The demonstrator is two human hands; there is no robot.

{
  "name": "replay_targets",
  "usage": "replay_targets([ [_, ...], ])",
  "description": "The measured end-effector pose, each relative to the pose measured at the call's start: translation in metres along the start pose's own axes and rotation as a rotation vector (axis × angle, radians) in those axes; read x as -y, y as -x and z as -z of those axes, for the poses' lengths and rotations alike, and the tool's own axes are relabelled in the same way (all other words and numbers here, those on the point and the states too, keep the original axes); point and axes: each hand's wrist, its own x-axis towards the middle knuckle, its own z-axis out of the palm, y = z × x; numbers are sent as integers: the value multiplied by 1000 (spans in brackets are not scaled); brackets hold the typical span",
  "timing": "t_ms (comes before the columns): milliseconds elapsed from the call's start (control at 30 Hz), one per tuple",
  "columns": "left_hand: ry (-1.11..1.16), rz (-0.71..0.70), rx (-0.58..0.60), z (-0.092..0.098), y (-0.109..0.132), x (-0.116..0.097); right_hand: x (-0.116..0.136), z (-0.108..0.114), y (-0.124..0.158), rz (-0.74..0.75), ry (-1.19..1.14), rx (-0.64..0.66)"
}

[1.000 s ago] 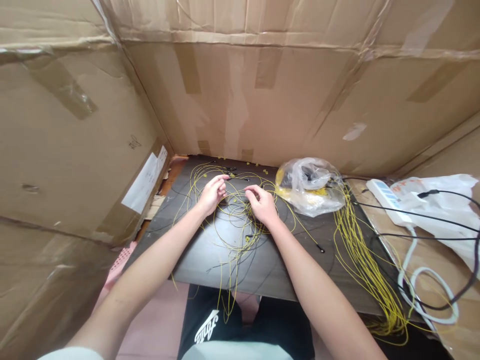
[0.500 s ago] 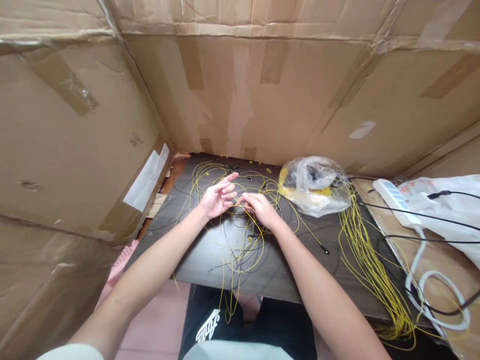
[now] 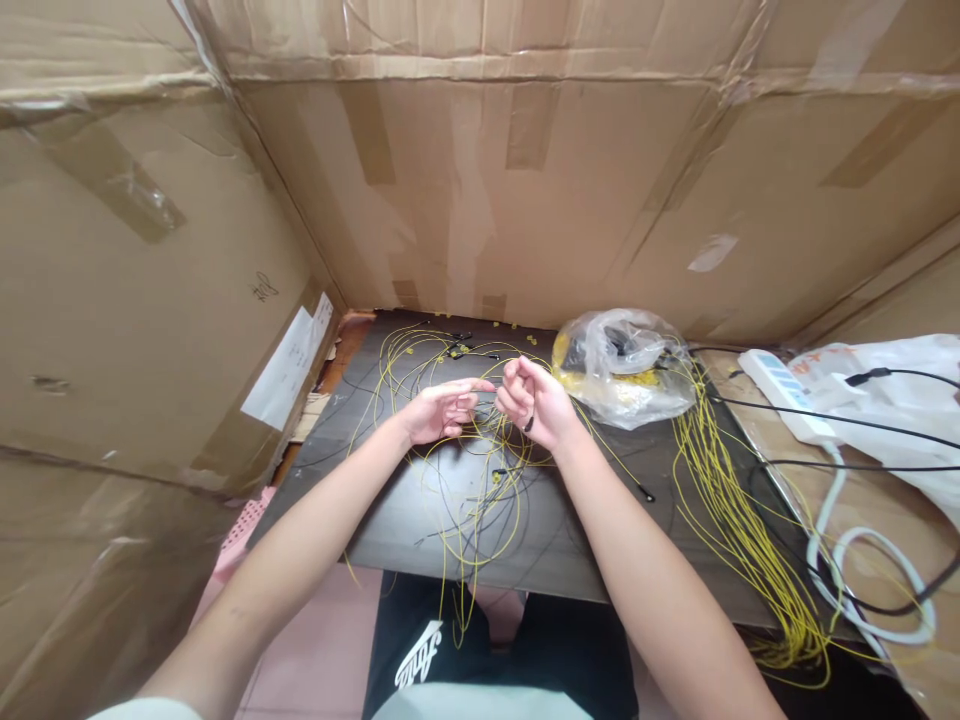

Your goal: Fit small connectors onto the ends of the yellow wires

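Observation:
Above the middle of the dark tabletop [image 3: 390,490], my left hand [image 3: 442,411] has its fingers curled with thumb and index pinched together. Close on its right, my right hand [image 3: 541,405] is closed, its fingers bent inward. A short stretch of thin dark wire [image 3: 486,391] runs between the two hands, with an end in each. At the lower edge of my right palm a small black tip [image 3: 529,424] pokes out. Beneath both hands spreads a loose tangle of thin yellow wires [image 3: 517,510], some of it hanging over the front edge.
A clear plastic bag [image 3: 637,410] with yellow and black contents stands at the back right. From it a thick bundle of yellow wires [image 3: 739,540] falls rightward. A white power strip [image 3: 795,400] and its cord lie farther right. Cardboard walls [image 3: 465,200] enclose the table.
My right hand has risen and turned, its fingers now curled inward. My left hand's spread fingers have come down and closed. Dark wire now shows between the hands.

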Motion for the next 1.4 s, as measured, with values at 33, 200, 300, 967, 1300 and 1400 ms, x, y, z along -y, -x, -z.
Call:
replay_targets([
  [33, -41, 30, 50, 1, 1, -1, 2, 2, -1, 19, -7, -35],
  [200, -272, 110, 206, 7, 7, -8, 7, 18, -6, 107, -34, -228],
  [300, -495, -47, 158, 12, 5, -10, 5, 28, -6, -10, -55, -161],
  [967, -1426, -770, -333, -7, 0, 19, -14, 14, 1, -446, 68, 308],
  [1300, -1418, -750, -522, 8, -2, 14, -12, 24, -1, -365, 10, 198],
  [1400, -1404, -728, -657, 16, -3, 10, -9, 27, -3, -282, -16, 88],
])
